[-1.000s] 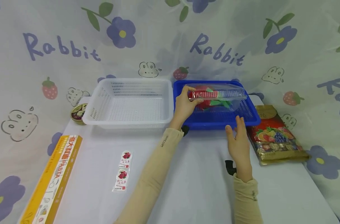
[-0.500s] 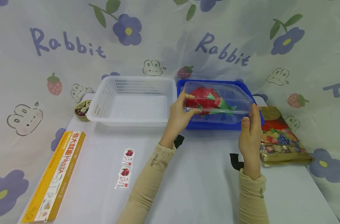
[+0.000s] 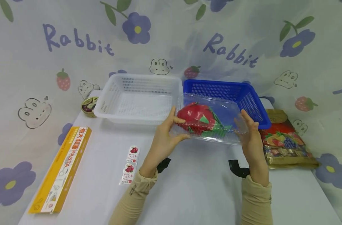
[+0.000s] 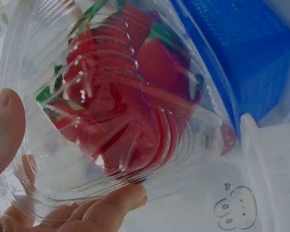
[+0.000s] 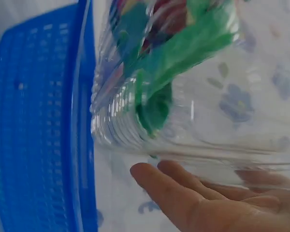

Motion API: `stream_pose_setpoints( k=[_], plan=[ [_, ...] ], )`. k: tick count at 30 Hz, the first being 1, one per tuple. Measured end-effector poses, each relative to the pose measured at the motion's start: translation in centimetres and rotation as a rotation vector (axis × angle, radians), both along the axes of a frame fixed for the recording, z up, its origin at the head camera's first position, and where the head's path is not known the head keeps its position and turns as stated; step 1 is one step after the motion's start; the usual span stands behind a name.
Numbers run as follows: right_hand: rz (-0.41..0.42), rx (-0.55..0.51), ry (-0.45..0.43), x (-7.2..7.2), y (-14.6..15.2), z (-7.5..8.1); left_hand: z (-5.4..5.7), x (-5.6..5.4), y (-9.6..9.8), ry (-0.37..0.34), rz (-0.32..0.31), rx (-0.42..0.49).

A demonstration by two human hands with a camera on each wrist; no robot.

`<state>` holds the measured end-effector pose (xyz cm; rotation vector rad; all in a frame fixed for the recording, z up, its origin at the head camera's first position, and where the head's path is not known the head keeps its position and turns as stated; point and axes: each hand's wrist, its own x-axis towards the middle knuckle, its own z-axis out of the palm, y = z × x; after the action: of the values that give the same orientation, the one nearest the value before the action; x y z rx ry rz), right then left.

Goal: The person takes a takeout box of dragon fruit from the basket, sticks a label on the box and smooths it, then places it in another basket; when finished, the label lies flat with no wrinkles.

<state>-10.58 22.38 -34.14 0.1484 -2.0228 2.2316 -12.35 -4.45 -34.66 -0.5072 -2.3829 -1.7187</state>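
In the head view my left hand (image 3: 161,139) grips the left end of a clear plastic clamshell box (image 3: 225,107), thumb on the near side. A red dragon fruit (image 3: 195,116) with green leaf tips lies inside, toward the left. The box is held tilted above the table, in front of the baskets. My right hand (image 3: 253,145) is at the box's right end with its fingers fairly straight. The left wrist view shows the fruit (image 4: 130,96) through the ribbed plastic. In the right wrist view, extended fingers (image 5: 164,186) lie along the box's edge.
A blue basket (image 3: 255,104) and a white basket (image 3: 109,93) stand side by side at the back. A gold-and-red bag (image 3: 286,142) lies at right. A yellow pasta box (image 3: 59,168), dragon fruit stickers (image 3: 130,167) and a round tin (image 3: 88,107) are on the left.
My left hand has brought the box out from over the blue basket, nearer and lower. My right hand has moved right and reached the box's right end. The head view has shifted slightly.
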Motion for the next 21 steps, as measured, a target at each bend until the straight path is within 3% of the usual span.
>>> stream_pose_setpoints(
  k=[2,6,11,15,18,21],
  plan=[
    [0.046,-0.036,-0.019,0.1,-0.3,-0.3,-0.3,1.1,-0.7,-0.003,-0.012,-0.008],
    [0.09,-0.011,-0.056,0.3,-1.3,-0.9,-1.1,3.2,-2.0,-0.002,-0.021,-0.016],
    [0.084,0.047,0.005,1.3,-3.2,-1.9,-2.5,5.7,-3.4,0.0,-0.015,0.001],
    [0.074,0.097,0.107,2.4,-4.9,-3.3,-3.6,7.3,-3.9,-0.022,0.101,0.087],
    [0.065,0.136,0.168,3.3,-6.1,-4.3,-4.7,7.9,-4.0,-0.043,0.231,0.136],
    [0.06,0.163,0.194,4.1,-6.9,-5.3,-5.7,8.3,-4.3,-0.06,0.304,0.143]
  ],
)
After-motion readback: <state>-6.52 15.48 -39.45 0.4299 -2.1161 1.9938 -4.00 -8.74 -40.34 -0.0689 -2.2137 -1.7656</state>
